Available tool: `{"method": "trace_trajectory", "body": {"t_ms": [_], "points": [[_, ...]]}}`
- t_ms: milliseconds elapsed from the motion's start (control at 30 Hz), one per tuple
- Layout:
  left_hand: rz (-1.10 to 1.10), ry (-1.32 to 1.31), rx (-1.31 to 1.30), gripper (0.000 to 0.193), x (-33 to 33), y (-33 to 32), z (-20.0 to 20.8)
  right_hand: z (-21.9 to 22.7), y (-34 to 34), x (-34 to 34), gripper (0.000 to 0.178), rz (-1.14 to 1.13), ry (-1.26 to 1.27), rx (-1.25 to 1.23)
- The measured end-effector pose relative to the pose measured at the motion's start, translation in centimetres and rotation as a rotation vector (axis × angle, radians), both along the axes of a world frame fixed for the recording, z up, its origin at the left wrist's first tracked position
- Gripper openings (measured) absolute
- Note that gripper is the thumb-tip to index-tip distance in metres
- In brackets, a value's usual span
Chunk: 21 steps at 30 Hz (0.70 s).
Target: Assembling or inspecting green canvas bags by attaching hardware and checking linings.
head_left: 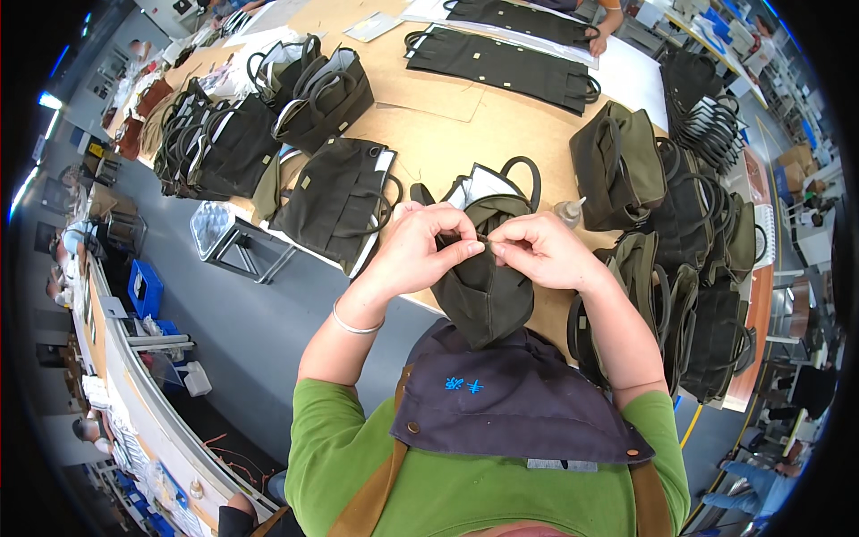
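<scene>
Pinching the rim of a dark olive bag [483, 309], the two hands meet in front of the chest, just beyond the grey apron [514, 407], which lies toward six o'clock. Taking the held bag as the dial's centre, the left hand [434, 240] comes in from ten o'clock, its thumb and forefinger clamped on the fabric; the right hand [548, 252] comes from two o'clock, thumb and forefinger also closed on the fabric, the fingertips of both hands near each other. The bag's pale lining and a dark looped handle show beyond them.

Just past the right hand, at two o'clock, a small bottle [566, 213] stands on the tan table [447, 134], with a boxy olive bag [617, 170] behind it. More dark bags [711, 331] crowd three o'clock. At ten, a flattened bag [331, 192] lies near the table's edge; farther, toward half past ten, open bags [327, 98] stand. Well away at twelve, a flat dark panel [501, 70] with end handles lies beneath another, which a co-worker's hand [601, 41] reaches at one.
</scene>
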<state>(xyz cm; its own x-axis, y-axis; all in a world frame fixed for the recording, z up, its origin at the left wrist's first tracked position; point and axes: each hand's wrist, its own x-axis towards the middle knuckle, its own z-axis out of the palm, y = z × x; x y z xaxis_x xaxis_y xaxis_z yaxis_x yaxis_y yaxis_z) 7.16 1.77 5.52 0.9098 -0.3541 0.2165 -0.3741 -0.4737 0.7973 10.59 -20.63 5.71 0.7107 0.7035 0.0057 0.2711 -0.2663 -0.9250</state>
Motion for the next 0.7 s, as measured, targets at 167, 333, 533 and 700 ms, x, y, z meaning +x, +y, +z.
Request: {"method": "trace_trajectory", "body": {"t_ms": [167, 333, 533, 700], "points": [[0.004, 0.011, 0.065, 0.016, -0.2, 0.0, 0.6, -0.2, 0.2, -0.2, 0.011, -0.020, -0.070, 0.016], [-0.008, 0.070, 0.081, 0.016, 0.0, 0.1, 0.6, 0.2, 0.3, -0.3, 0.013, -0.015, -0.080, 0.013], [-0.035, 0.222, -0.023, 0.015, 0.3, 0.2, 0.6, 0.5, 0.4, -0.5, 0.011, 0.005, -0.152, -0.012], [0.012, 0.057, 0.112, 0.013, -0.5, -0.2, 0.9, 0.7, 0.4, -0.8, 0.009, -0.007, -0.203, -0.007]]}}
